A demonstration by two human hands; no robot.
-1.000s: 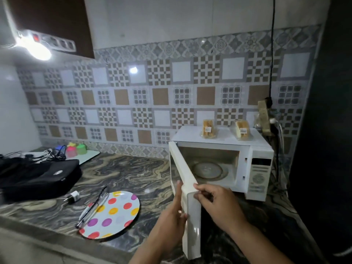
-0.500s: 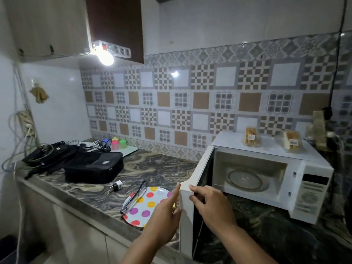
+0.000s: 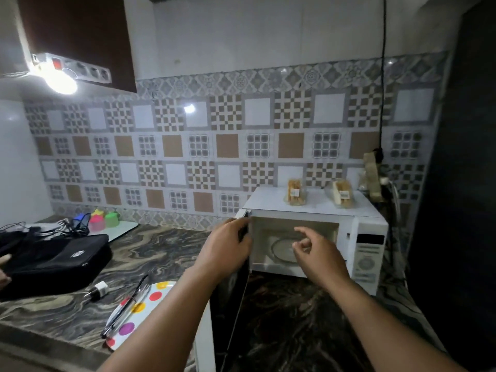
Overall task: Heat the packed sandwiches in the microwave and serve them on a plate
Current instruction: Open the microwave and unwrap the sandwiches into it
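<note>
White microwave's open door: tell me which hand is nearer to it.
Left. The left hand grips the top edge of the white microwave's open door; the right hand hangs free to the right, before the open cavity, holding nothing.

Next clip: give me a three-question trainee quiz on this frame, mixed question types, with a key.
1. True or false: both packed sandwiches sit on top of the microwave.
2. Which hand holds the open microwave door? A) left hand B) right hand C) neither
3. Fill in: the turntable inside the microwave is ____.

Key: 1. True; they are side by side on its white top, none inside. 2. A; its fingers curl over the door's upper edge, while the right hand hangs free before the cavity. 3. Bare.
</note>
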